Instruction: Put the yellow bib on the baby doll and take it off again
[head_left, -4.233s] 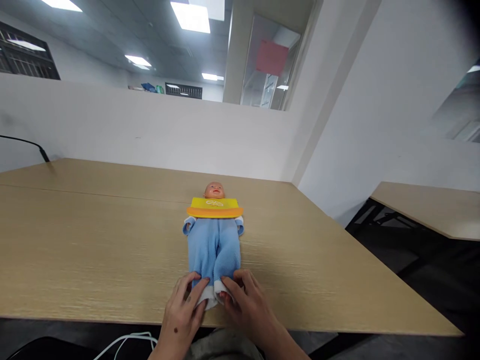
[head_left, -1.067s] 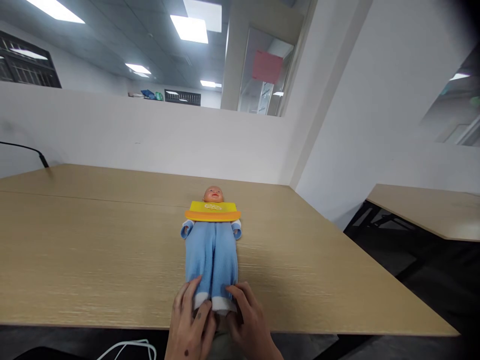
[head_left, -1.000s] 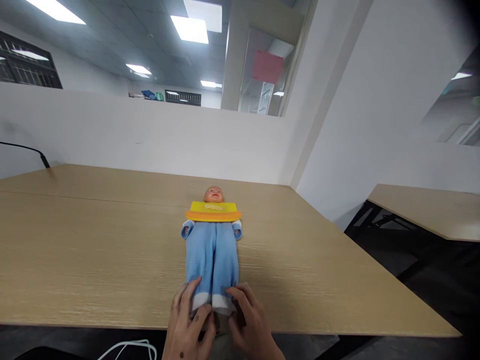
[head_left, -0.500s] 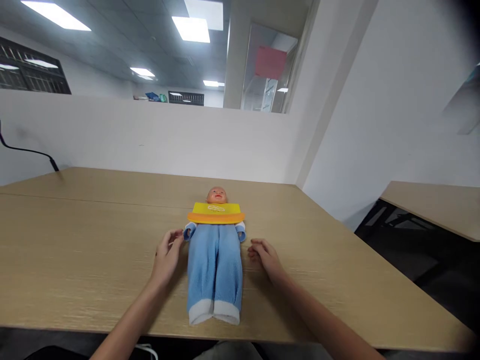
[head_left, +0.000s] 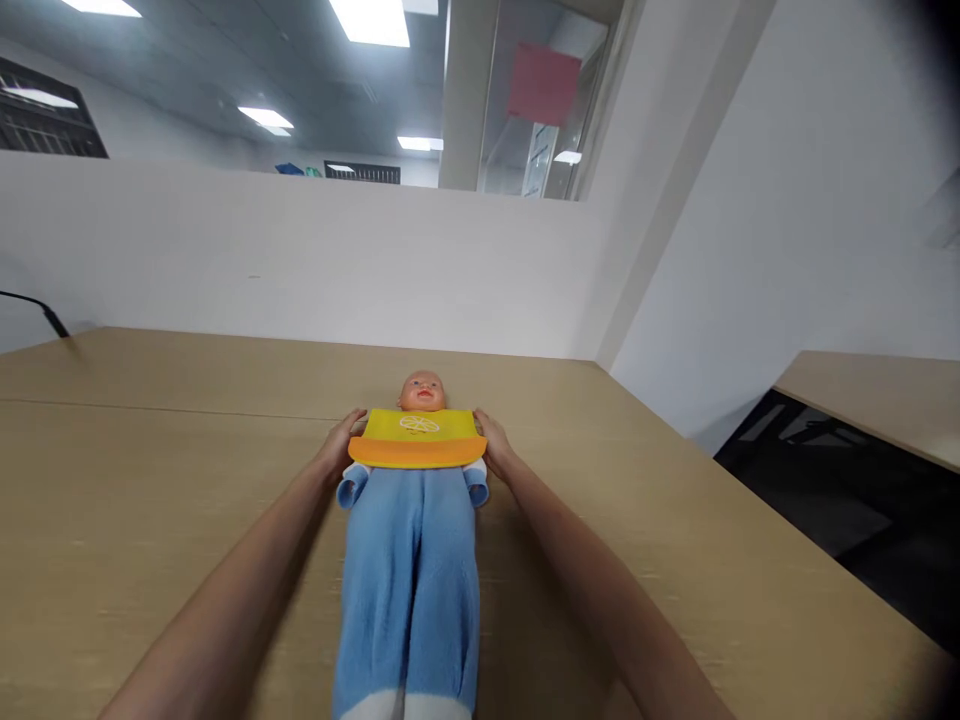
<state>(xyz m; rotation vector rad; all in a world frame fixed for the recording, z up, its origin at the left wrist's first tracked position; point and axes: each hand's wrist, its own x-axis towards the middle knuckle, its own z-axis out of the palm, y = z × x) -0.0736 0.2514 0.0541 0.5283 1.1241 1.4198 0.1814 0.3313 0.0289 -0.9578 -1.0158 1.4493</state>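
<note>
A baby doll (head_left: 423,391) lies on its back, its head toward the far wall, in light blue clothes (head_left: 411,570) with white cuffs. Over its chest lies a yellow bib (head_left: 418,425) with an orange catch pocket along the lower edge. My left hand (head_left: 341,442) is beside the bib's left edge, fingers reaching forward, partly hidden against it. On the other side, my right hand (head_left: 493,440) is close along the bib's right edge with its fingers extended. Whether the fingertips touch the bib or the doll's shoulders I cannot tell.
The wooden table (head_left: 187,480) runs back to a white low wall (head_left: 360,270). A black cable (head_left: 52,318) rests at the far left edge. At right, past a gap, stands another table (head_left: 877,400).
Both hands have moved forward from beside the doll's sleeves and legs to the sides of the bib. The view has shifted, so the doll appears nearer.
</note>
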